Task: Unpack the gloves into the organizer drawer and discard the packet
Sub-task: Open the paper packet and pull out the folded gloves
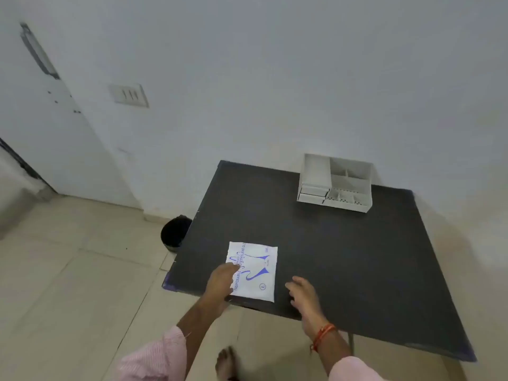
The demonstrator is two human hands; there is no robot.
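A flat white glove packet with blue print lies near the front left edge of the dark table. My left hand rests over the packet's left edge, fingertips touching it; whether it grips the packet cannot be told. My right hand hovers just right of the packet with fingers spread, holding nothing. A white desk organizer with small drawers on its left side and open compartments stands at the table's far edge against the wall. The drawers look closed.
A black waste bin stands on the tiled floor beside the table's left edge. A white wall runs behind the table, with a door at the far left. My bare foot shows below the table's front edge.
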